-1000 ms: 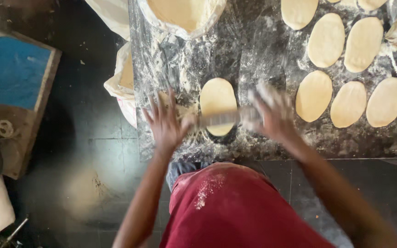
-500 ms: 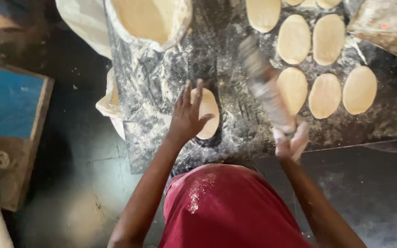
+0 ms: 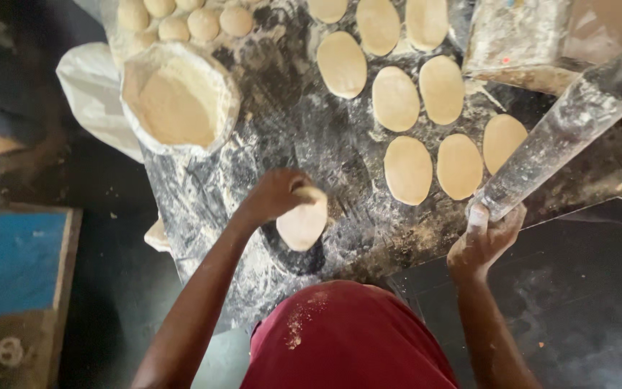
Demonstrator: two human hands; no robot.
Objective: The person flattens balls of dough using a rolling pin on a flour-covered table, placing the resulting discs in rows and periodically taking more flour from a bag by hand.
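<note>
My left hand (image 3: 273, 194) grips the top edge of a flat oval of dough (image 3: 302, 223) and lifts it off the floured dark worktop (image 3: 304, 137). My right hand (image 3: 482, 241) holds the handle of a flour-dusted rolling pin (image 3: 563, 133), raised and pointing up to the right, off the table. Several rolled-out dough ovals (image 3: 408, 169) lie in rows to the right of the lifted piece.
An open sack of flour (image 3: 178, 104) stands at the table's left. Several round dough balls (image 3: 188, 18) sit behind it. A floured package (image 3: 520, 39) lies at the back right. A blue board (image 3: 12, 263) rests on the dark floor at left.
My left hand went from pressing flat on the dough to pinching and lifting its edge. My right hand swung the rolling pin further right, away from the dough.
</note>
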